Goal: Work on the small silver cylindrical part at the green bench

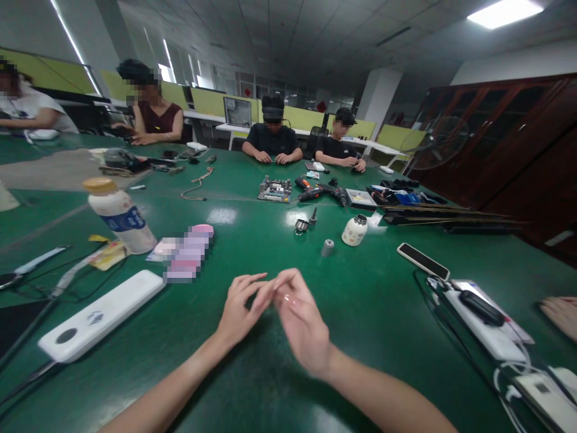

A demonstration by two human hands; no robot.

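My left hand (pixel 243 305) is over the green table (pixel 216 373), its fingers apart and nothing visible in it. The fingertips of my right hand (pixel 302 322) meet those of my left hand. Motion smears the bent fingers and thumb of my right hand, and whether anything is between them cannot be made out. Beyond my hands stand a small metal cylinder (pixel 327 247) and a white jar-like bottle (pixel 354 230) with a dark lid. A pink and lilac item (pixel 192 252) lies to the left.
A white power strip (pixel 106 314) and an orange-capped bottle (pixel 119 215) are at left. Farther back are a circuit board (pixel 274 189) and power drills (pixel 321 191). At right lie a phone (pixel 422 261), cables and another person's hand (pixel 561 314). Several people sit across the table.
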